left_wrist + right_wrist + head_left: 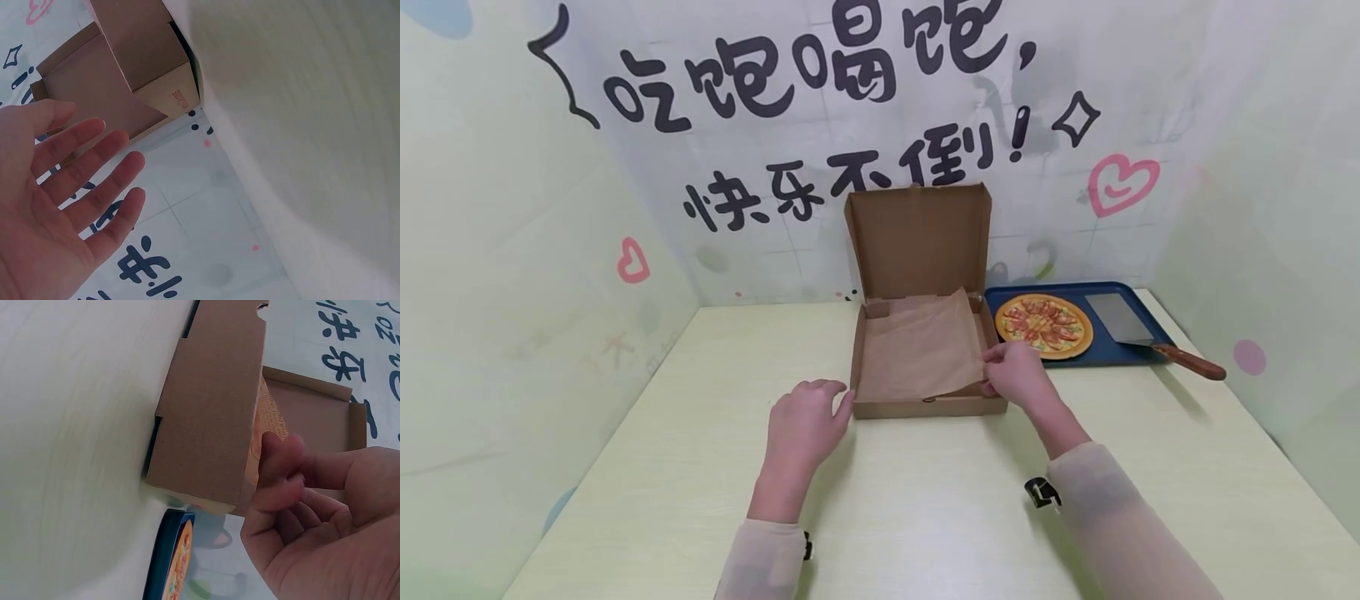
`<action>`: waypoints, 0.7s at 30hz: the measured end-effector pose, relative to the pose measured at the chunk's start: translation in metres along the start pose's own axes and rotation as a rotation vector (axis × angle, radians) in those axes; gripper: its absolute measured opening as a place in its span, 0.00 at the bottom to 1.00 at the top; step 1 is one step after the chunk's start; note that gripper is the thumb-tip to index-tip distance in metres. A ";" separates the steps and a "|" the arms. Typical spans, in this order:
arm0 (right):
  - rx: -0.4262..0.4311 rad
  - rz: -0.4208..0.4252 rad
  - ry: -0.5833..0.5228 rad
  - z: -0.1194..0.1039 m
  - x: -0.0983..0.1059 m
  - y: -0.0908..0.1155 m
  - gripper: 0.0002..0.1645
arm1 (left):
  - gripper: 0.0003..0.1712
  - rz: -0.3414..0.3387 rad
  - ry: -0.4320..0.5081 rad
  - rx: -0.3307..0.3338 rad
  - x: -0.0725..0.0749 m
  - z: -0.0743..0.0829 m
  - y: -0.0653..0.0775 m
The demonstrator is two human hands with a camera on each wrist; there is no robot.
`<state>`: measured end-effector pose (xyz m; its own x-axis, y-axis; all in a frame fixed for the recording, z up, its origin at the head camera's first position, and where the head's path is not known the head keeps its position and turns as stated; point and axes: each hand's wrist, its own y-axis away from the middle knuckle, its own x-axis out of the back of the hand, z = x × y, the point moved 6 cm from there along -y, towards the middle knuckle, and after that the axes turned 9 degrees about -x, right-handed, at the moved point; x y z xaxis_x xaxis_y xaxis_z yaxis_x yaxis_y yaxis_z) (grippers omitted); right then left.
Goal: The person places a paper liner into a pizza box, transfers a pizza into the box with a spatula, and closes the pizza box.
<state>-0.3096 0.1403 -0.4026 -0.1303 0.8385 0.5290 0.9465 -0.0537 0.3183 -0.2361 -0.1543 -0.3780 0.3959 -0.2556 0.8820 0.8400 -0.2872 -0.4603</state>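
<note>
head view: at centre, an open brown cardboard box point(887, 410) holds a thin tan paper sheet point(917, 346); right hand point(1021, 377) pinches its right edge. left wrist view: left hand point(69, 187), lower left, fingers spread, holds nothing. right wrist view: curled fingers, lower right, grip the sheet.

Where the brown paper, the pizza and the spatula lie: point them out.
Brown paper point(917, 346), head view: middle of the sheet.
Pizza point(1043, 326), head view: middle of its topping.
Spatula point(1124, 323), head view: its flat metal blade.
</note>
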 end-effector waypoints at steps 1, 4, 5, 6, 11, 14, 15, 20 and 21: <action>0.000 0.002 0.025 0.000 -0.001 -0.001 0.20 | 0.11 -0.003 0.003 0.001 0.000 0.000 0.000; 0.004 0.020 0.110 0.000 -0.003 -0.002 0.20 | 0.11 -0.012 0.011 0.007 -0.001 0.000 0.001; 0.005 0.027 0.136 0.000 -0.003 -0.002 0.20 | 0.11 -0.015 0.012 0.008 -0.001 0.000 0.001; 0.001 0.035 0.157 0.000 -0.004 -0.002 0.19 | 0.11 -0.018 0.012 0.008 -0.001 0.000 0.001; -0.005 0.064 0.211 0.002 -0.003 -0.002 0.19 | 0.12 -0.021 0.012 0.010 -0.001 -0.001 0.001; -0.002 0.075 0.213 0.003 -0.002 -0.002 0.19 | 0.12 -0.021 0.012 0.017 -0.001 -0.003 0.001; -0.001 0.077 0.217 0.004 -0.002 -0.001 0.20 | 0.12 -0.021 0.012 0.019 -0.001 -0.003 0.002; -0.021 0.078 0.218 0.008 0.001 0.003 0.21 | 0.12 -0.026 0.014 0.019 -0.002 -0.005 0.002; -0.026 0.076 0.215 0.009 0.002 0.004 0.21 | 0.12 -0.029 0.015 0.019 -0.003 -0.005 0.002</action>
<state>-0.3032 0.1466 -0.4067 -0.1216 0.6972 0.7065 0.9485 -0.1281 0.2896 -0.2374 -0.1590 -0.3817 0.3661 -0.2612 0.8932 0.8581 -0.2767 -0.4326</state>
